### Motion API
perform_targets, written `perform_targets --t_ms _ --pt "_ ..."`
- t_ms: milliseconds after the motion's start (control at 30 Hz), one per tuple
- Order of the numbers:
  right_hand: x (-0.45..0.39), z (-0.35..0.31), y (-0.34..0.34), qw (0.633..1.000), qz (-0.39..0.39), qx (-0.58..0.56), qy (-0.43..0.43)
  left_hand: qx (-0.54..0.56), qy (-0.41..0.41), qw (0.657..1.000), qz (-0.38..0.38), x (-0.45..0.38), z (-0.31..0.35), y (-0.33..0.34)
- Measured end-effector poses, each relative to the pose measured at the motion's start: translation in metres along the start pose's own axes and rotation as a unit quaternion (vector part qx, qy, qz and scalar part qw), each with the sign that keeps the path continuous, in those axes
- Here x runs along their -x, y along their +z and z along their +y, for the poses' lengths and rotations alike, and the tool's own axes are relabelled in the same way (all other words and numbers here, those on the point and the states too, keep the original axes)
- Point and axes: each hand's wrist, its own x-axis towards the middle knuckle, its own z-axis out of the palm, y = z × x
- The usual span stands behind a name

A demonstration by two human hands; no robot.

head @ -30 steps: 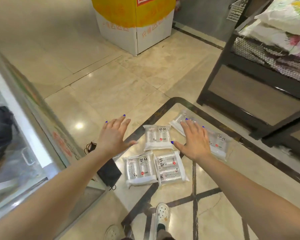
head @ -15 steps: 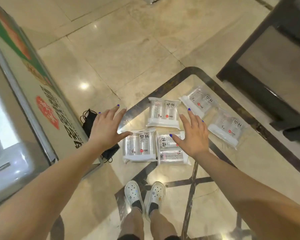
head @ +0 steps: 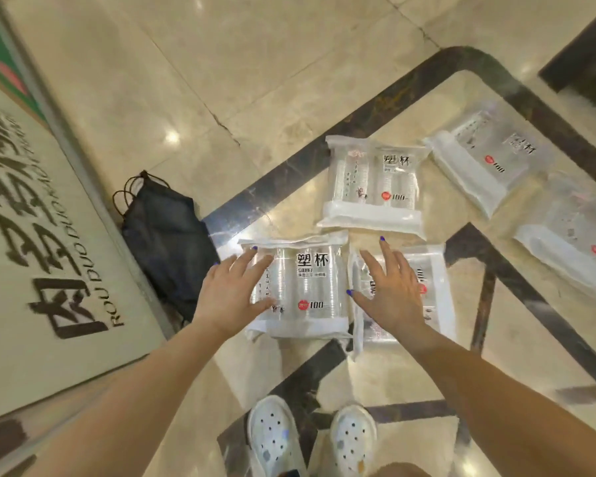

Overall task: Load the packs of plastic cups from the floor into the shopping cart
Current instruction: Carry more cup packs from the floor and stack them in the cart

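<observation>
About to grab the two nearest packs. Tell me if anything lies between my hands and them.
Nothing visible does. The left hand is spread over the near-left pack, the right hand over the near-right pack. The black mask lies off to the left, clear of both.

Bright overhead light is bouncing off the glossy beige marble floor as small white glare spots. Wide-angle distortion is bending the edges, and motion blur is smearing the clear plastic cup packs at right.
</observation>
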Motion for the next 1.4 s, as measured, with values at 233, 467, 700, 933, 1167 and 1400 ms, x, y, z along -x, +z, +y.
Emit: perform_targets --t_ms 233,467,700,933,1167,1400 --pt "-0.036 0.024 0.162 0.987 -0.078 -0.128 0.063 0.134 -0.101 0.984 -0.054 -0.042 -0.034 0.164" --pt "-0.028 0.004 0.211 0.944 -0.005 -0.267 0.192 0.499 -0.347 0.794 0.002 -0.055 -0.024 0.239" --pt "-0.042 -0.005 0.211 0.919 -0.099 -0.256 0.284 0.553 -0.377 0.743 -0.028 -0.045 -0.033 0.231" --pt "-0.020 -0.012 0.170 0.905 -0.100 -0.303 0.281 0.585 -0.347 0.733 -0.012 0.001 -0.032 0.194" --pt "0.036 -0.040 0.070 0.876 -0.094 -0.434 0.187 0.619 -0.334 0.710 -0.021 0.064 -0.019 0.098" --pt "0.072 -0.075 -0.119 0.843 -0.065 -0.509 0.162 0.655 -0.289 0.698 0.014 0.097 -0.002 -0.088"
